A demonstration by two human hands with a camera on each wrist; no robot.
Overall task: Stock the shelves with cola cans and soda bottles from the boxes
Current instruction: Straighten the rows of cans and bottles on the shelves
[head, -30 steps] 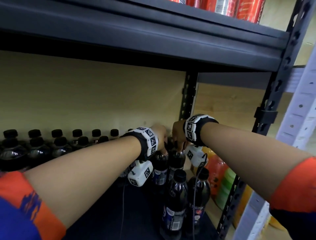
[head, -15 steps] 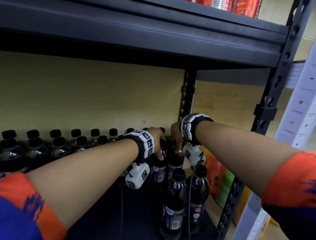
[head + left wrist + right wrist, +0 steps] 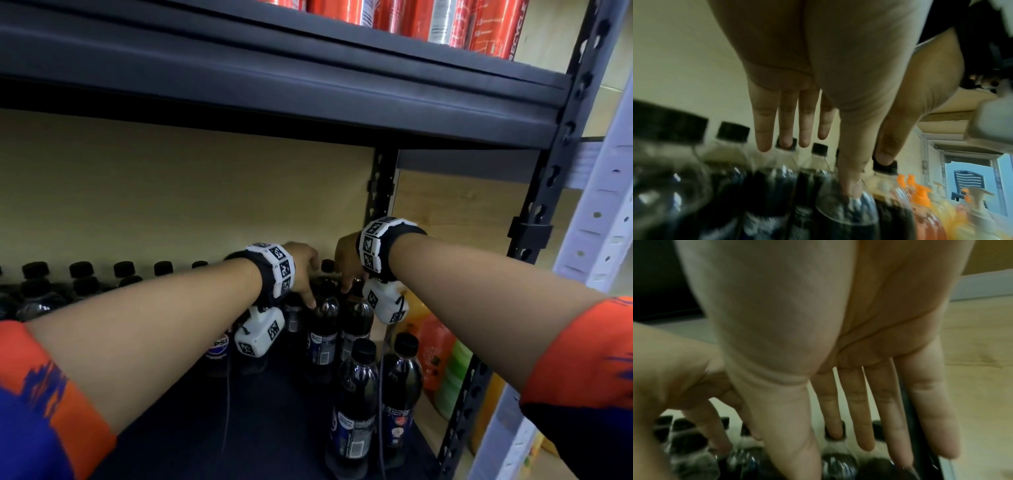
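Two dark cola bottles with black caps stand side by side deep on the black shelf (image 3: 191, 428), the left bottle (image 3: 323, 329) and the right bottle (image 3: 356, 322). My left hand (image 3: 305, 274) hovers over the left one with fingers straight (image 3: 791, 139), and its thumb touches the bottle's shoulder (image 3: 846, 216). My right hand (image 3: 346, 267) reaches over the right bottle's top with straight fingers (image 3: 865, 426), one fingertip on a cap (image 3: 885, 167). Neither hand wraps round a bottle. Two more cola bottles (image 3: 356, 404) stand nearer the front.
A row of several black-capped cola bottles (image 3: 78, 284) lines the back left. Red cans (image 3: 411, 17) fill the shelf above, whose beam (image 3: 274, 85) hangs low overhead. Orange and green bottles (image 3: 442, 359) stand beyond the right upright (image 3: 534, 240).
Both hands have stayed at the tops of the same two bottles. Their fingers look straighter now, and the left thumb points down onto the bottle's shoulder.
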